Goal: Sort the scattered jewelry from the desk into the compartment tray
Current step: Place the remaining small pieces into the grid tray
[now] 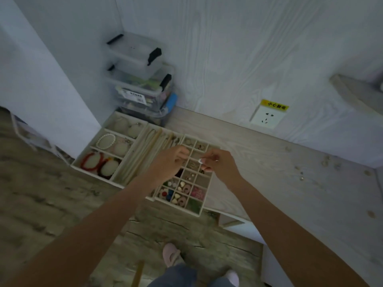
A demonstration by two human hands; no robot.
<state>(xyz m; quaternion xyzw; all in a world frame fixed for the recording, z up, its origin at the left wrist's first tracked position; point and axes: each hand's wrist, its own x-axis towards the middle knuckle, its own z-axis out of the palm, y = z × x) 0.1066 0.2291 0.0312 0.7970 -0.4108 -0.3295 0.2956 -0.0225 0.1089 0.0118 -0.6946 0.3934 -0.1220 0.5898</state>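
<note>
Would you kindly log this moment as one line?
both hands over grid tray | pinching something small, unclear | loose pieces on desk

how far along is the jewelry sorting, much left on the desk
Well along: many cells of the grid tray hold beads and earrings. Both hands, left hand and right hand, work over its middle cells; what they hold is too small to tell. A few small pieces remain scattered on the desk.

2 hands: left (169, 163), right (220, 165). 3 trays (91, 157) (143, 154) (205, 201). 3 stacked clear boxes (135, 52). 1 pearl bracelet (106, 141), 2 red ones (89, 161). 1 wall socket (267, 120). 2 slippers (170, 253).
</note>
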